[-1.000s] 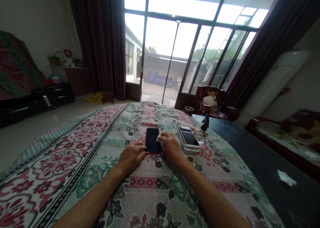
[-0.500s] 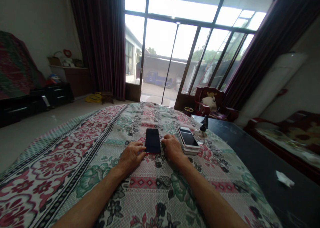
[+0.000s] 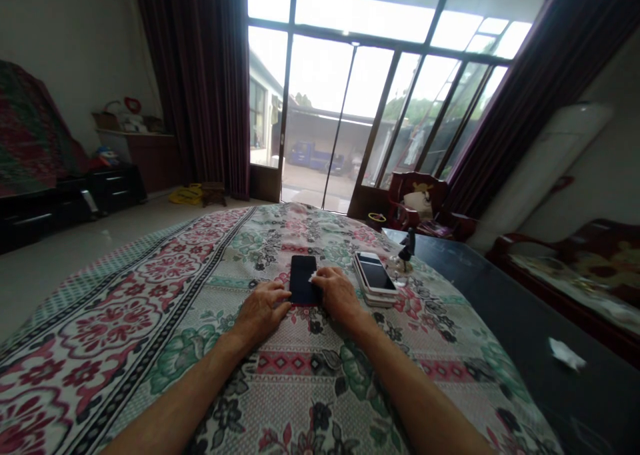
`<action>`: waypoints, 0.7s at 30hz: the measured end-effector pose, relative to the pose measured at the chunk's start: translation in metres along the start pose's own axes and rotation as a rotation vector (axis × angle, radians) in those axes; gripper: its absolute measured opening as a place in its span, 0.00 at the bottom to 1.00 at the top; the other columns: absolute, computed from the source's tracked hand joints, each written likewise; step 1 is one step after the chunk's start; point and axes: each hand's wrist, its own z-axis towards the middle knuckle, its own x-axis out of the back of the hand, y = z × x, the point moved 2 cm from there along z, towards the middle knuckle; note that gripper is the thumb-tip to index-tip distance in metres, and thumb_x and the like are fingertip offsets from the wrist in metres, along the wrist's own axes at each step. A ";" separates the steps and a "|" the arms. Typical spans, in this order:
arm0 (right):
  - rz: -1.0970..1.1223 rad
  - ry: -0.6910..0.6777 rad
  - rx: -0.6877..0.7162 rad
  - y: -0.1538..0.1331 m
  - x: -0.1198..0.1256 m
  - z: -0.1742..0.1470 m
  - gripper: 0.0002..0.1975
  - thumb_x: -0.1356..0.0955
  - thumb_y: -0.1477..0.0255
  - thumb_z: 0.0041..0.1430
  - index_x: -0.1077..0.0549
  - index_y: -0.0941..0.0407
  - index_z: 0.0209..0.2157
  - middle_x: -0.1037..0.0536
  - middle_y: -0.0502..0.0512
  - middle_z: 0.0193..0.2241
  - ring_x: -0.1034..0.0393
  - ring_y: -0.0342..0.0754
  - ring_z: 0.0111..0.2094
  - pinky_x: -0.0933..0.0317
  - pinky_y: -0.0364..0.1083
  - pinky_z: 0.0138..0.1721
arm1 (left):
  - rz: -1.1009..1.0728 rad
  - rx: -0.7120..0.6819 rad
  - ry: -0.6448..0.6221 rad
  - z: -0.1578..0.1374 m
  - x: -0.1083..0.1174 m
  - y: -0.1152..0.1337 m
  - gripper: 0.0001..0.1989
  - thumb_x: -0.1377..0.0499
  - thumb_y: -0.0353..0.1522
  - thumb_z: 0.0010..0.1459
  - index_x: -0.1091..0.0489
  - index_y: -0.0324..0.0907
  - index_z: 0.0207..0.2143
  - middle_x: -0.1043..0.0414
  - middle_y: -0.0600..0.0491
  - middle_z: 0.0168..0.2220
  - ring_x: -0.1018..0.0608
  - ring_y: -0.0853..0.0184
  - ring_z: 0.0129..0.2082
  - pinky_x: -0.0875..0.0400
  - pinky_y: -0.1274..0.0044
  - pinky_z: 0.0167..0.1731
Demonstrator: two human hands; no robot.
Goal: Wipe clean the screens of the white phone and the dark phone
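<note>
A smartphone [image 3: 303, 282] with a dark screen and a reddish lower edge lies flat on the patterned cloth in front of me. At its lower left edge, my left hand [image 3: 263, 308] has its fingers curled, with thumb and fingertips against the phone's side. Over the right part of the screen is my right hand [image 3: 336, 294], its fingers pinched together. A small white bit, apparently tissue [image 3: 313, 277], shows at those fingertips; the rest of it is hidden in the hand. Just right of that hand rests a stack of white phones [image 3: 376, 272].
The floral cloth [image 3: 290, 362] covers the table under my arms. A small dark figurine [image 3: 407, 250] stands beyond the phone stack. On the dark tabletop [image 3: 505, 308] at right lies a crumpled white tissue [image 3: 567, 354]. A wooden chair [image 3: 419, 198] stands near the glass doors.
My right hand has shifted left, from beside the phone onto the right part of its screen, and the white bit now shows at its fingertips. My left hand stays in place.
</note>
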 end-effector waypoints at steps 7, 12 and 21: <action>0.077 0.026 0.033 -0.005 0.007 -0.006 0.20 0.36 0.85 0.54 0.21 0.50 0.40 0.24 0.53 0.45 0.35 0.51 0.47 0.41 0.47 0.47 | 0.029 -0.002 -0.029 0.001 0.000 0.000 0.08 0.38 0.29 0.53 0.22 0.46 0.37 0.23 0.51 0.41 0.24 0.62 0.43 0.29 0.69 0.48; 0.130 -0.029 0.218 -0.031 0.003 -0.008 0.13 0.35 0.79 0.59 0.21 0.50 0.38 0.24 0.53 0.42 0.34 0.49 0.44 0.40 0.46 0.45 | 0.031 -0.022 -0.045 0.002 0.001 0.001 0.08 0.38 0.29 0.54 0.22 0.45 0.37 0.24 0.51 0.42 0.25 0.61 0.44 0.30 0.68 0.48; -0.114 -0.078 -0.097 0.001 0.024 -0.007 0.18 0.36 0.86 0.51 0.19 0.54 0.33 0.22 0.58 0.39 0.34 0.53 0.43 0.40 0.47 0.40 | -0.001 0.003 -0.028 0.002 0.000 0.001 0.09 0.38 0.28 0.53 0.21 0.45 0.37 0.23 0.51 0.40 0.24 0.61 0.43 0.30 0.68 0.48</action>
